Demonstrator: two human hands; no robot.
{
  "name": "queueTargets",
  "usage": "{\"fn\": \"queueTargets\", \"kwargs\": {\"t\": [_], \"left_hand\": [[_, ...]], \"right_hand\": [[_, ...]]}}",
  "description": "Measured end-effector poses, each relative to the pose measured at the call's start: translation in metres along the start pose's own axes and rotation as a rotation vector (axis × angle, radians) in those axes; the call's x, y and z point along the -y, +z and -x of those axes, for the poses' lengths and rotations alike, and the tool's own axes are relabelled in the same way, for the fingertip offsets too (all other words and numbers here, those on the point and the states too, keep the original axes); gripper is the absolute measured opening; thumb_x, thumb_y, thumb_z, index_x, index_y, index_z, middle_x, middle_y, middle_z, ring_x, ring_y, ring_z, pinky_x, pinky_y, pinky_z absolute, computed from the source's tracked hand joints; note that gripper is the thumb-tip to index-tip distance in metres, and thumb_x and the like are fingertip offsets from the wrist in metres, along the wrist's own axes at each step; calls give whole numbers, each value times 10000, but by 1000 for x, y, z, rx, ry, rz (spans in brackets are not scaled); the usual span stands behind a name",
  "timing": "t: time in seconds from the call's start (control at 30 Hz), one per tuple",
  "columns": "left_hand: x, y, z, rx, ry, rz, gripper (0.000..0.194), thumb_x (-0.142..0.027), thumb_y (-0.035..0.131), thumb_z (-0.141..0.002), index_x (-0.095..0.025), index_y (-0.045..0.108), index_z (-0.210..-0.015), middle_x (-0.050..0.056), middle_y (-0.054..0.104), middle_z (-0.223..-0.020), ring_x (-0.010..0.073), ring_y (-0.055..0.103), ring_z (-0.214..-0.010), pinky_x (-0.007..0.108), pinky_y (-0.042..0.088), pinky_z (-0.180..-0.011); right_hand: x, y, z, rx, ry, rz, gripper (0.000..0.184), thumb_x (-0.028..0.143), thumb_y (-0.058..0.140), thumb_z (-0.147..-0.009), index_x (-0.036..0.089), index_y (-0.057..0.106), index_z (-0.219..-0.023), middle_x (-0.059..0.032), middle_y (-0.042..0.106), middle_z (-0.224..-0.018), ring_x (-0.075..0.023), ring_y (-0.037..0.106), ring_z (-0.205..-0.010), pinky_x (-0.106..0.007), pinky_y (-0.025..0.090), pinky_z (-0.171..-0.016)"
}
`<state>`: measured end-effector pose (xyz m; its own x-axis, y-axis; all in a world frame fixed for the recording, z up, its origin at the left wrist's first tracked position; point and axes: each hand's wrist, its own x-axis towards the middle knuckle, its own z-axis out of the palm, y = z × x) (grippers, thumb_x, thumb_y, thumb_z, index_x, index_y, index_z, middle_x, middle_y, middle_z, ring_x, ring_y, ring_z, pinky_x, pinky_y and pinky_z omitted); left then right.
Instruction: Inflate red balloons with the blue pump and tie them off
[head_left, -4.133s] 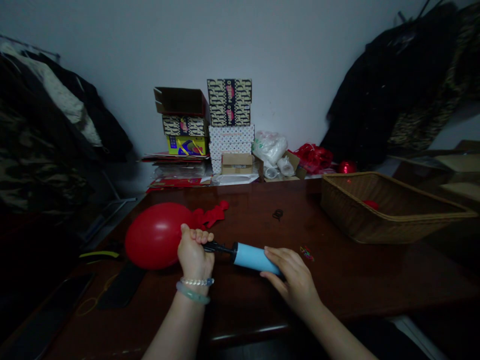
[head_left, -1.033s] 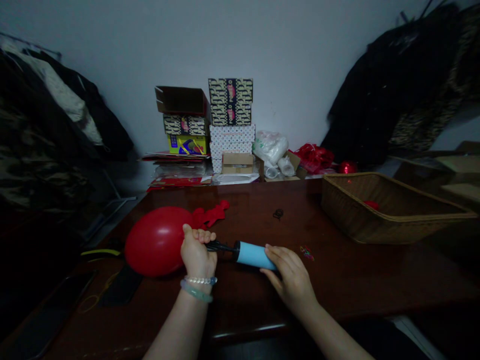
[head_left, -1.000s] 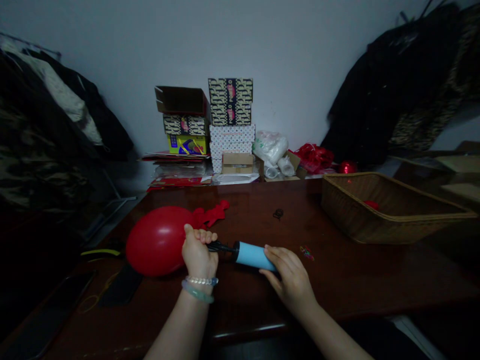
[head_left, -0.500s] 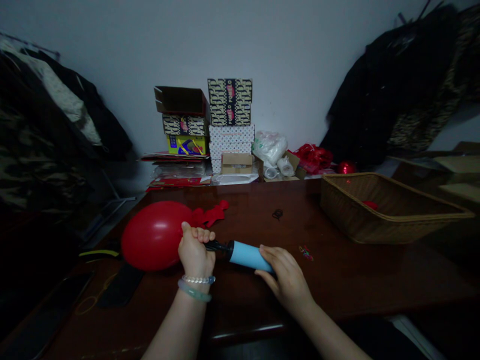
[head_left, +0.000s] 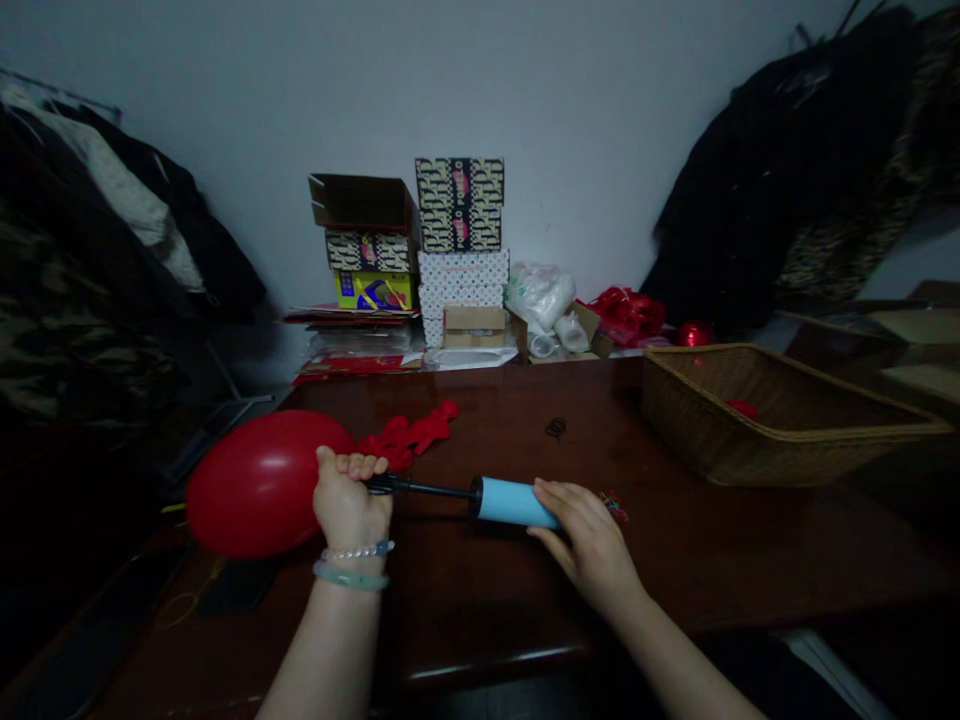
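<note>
An inflated red balloon (head_left: 255,485) lies to the left of my left hand (head_left: 352,500). That hand is closed round the black handle end of a balloon pump (head_left: 514,502), with the balloon's neck at its fist; the exact grip on the neck is hidden. My right hand (head_left: 589,540) wraps the far end of the pump's blue barrel. Between the two hands a thin black rod shows, pulled out of the barrel. Flat red balloons (head_left: 412,435) lie on the table just beyond my left hand.
On the brown table (head_left: 480,610) a wicker basket (head_left: 750,440) stands at the right, with something red inside. A dark band (head_left: 555,429) and several small coloured bands (head_left: 615,507) lie nearer the middle. Stacked boxes (head_left: 461,205) and plastic bags (head_left: 540,295) line the back wall.
My left hand has moved left with the balloon, and my right hand slightly right with the barrel. The pump has lengthened, so more of its black rod is exposed.
</note>
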<state>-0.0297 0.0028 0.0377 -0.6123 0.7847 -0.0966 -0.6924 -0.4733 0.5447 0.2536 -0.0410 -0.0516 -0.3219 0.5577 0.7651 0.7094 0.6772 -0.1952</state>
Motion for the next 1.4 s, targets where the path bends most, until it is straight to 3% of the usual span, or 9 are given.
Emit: {"fn": "queueTargets", "kwargs": {"t": [0.7,0.9,1.1,1.27,1.4], "left_hand": [[51,7,43,89,-74,-57,470,-430,579,-883,-189,343,-556,-74,310,-439,66,286,-390,216,307,-416],[47,7,38,78,-76,-65,485,-468,578,-875,-189,346,-553,-74,305,-435,66,283,-383,216,301,-408],[39,6,30,40,-102,-53,426,-335,499,-938,-189,340,-570,-77,292,-441,65,281,-373,212,294,-407],[25,3,17,14,-82,-26,416,-317,446,-959,-192,322,-582,-83,281,-437,61,278,-366,206,297,-406],[10,-3,4,12,-43,-23,429,-372,506,-927,-198,302,-592,-91,268,-433,59,280,-362,199,305,-403]], "right_hand": [[20,13,7,-32,26,-43,428,261,651,-871,184,540,-1277,-132,665,-1193,-272,624,-1067,-479,538,-905],[21,13,5,1,29,-73,444,292,656,-868,178,542,-1282,-130,663,-1198,-270,625,-1069,-464,541,-911],[19,10,4,52,21,-78,480,314,641,-881,189,508,-1325,-129,644,-1238,-273,598,-1122,-487,507,-966],[12,4,2,68,14,-61,482,310,619,-897,205,485,-1349,-127,633,-1253,-268,596,-1128,-480,508,-965],[4,-4,-1,74,-6,-30,484,315,609,-904,211,479,-1358,-124,630,-1260,-268,593,-1134,-483,505,-964]]}}
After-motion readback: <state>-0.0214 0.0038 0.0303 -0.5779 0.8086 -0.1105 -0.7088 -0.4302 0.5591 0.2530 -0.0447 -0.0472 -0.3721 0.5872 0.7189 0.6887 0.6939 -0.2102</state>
